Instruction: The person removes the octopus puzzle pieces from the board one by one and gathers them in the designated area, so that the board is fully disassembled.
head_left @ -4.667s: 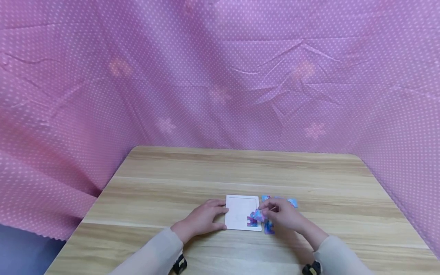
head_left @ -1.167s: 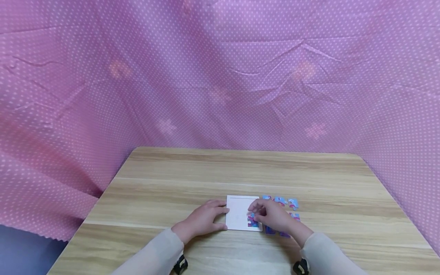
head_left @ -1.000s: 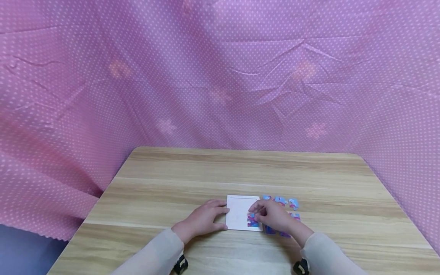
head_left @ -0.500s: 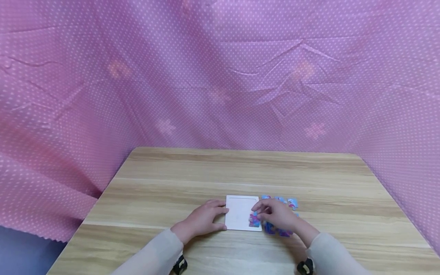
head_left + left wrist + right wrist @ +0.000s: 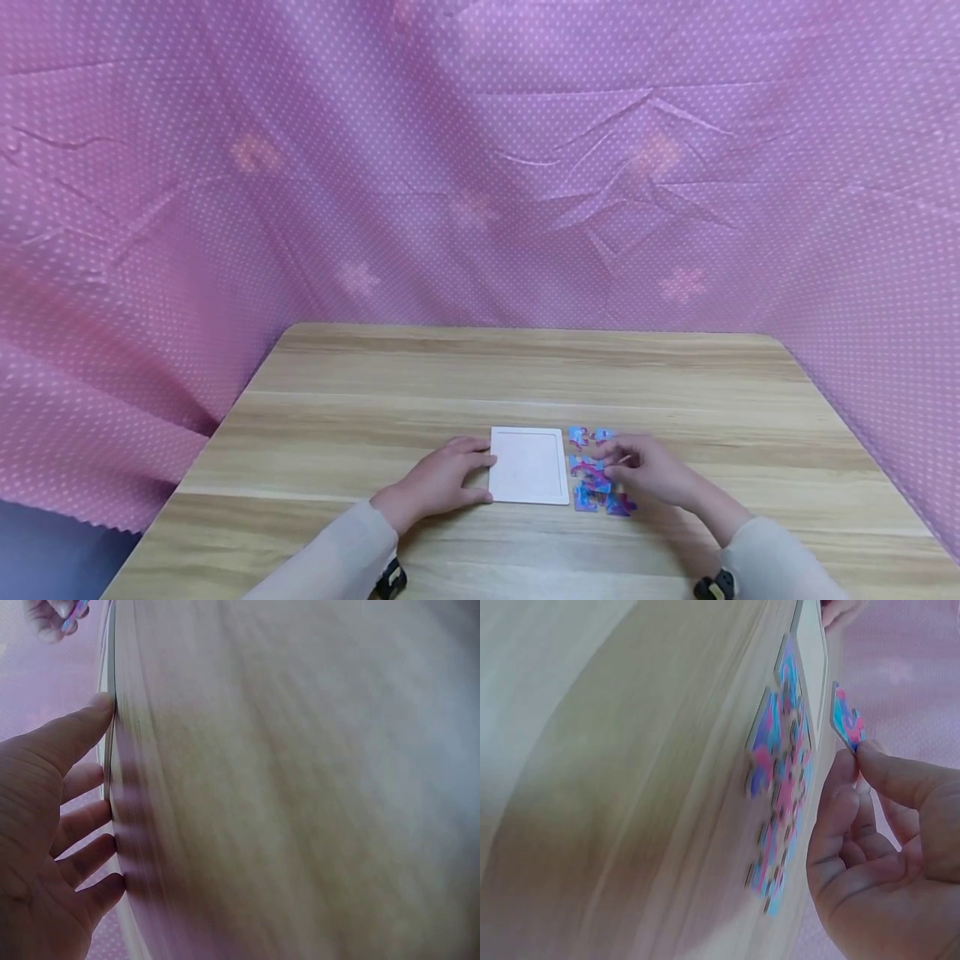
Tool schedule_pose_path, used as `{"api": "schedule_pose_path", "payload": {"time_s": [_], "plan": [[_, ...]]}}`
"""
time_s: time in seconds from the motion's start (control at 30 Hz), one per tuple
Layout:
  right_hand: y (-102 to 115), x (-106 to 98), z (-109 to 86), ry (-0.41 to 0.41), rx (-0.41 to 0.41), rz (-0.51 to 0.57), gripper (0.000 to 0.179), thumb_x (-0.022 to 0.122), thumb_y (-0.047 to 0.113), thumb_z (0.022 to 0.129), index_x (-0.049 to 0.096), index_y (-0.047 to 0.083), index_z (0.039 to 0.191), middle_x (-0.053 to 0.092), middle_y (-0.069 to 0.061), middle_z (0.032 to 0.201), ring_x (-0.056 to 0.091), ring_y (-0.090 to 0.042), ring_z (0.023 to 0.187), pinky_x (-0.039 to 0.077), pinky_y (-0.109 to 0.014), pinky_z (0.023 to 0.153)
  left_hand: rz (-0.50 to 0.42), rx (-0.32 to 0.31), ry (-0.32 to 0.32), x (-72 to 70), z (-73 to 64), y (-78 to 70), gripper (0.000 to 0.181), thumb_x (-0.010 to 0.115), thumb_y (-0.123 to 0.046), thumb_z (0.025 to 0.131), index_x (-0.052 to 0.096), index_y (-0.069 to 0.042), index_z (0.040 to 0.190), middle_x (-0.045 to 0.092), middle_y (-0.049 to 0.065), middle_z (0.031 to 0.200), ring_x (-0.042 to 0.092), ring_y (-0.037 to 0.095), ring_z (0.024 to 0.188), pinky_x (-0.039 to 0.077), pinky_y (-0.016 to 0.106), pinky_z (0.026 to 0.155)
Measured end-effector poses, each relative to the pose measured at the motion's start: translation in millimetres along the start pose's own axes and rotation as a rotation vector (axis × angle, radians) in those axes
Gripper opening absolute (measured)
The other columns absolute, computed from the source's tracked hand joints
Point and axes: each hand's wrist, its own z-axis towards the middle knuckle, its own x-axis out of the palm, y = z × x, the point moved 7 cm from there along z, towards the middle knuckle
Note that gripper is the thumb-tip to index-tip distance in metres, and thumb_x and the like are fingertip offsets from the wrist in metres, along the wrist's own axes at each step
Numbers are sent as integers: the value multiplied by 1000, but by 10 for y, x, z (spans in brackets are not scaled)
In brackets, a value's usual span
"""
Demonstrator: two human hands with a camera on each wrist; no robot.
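Observation:
A white puzzle tray (image 5: 528,467) with a raised rim lies flat on the table, its recess bare. My left hand (image 5: 441,475) rests against the tray's left edge, thumb and fingertips touching it, fingers fairly straight in the left wrist view. My right hand (image 5: 647,468) pinches a pink-and-blue jigsaw piece (image 5: 846,716) between thumb and index finger, raised above the table to the right of the tray. Below it, several loose jigsaw pieces (image 5: 784,784) lie close together beside the tray's right edge; the right hand partly hides them in the head view.
The wood-grain table (image 5: 420,375) extends beyond and to both sides of the tray. A pink-purple dotted curtain (image 5: 480,167) hangs behind the table and along both sides.
The piece that was in the tray's lower right corner is out, and the recess is bare. My right hand has moved right, away from the tray, pinching a piece. My left hand stays put.

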Motion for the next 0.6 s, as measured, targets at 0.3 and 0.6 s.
{"api": "schedule_pose_path", "payload": {"time_s": [0.3,0.6], "plan": [[-95,-160,-215,36,-24,22,21,66,3,86,67,0,106,66,-4,95,61,-15,85,52,-26,76,-11,10,2,-8,-7,-16,53,70,-41,85,62,-11,128,49,8,139,41,27,129,34,41,106],[-246,-223,-395,106,31,39,20,66,5,86,68,3,106,67,-10,105,62,-15,85,53,-25,72,-7,13,-4,-9,6,-1,53,71,-41,84,62,-11,127,49,8,139,42,26,129,34,40,106]]}}
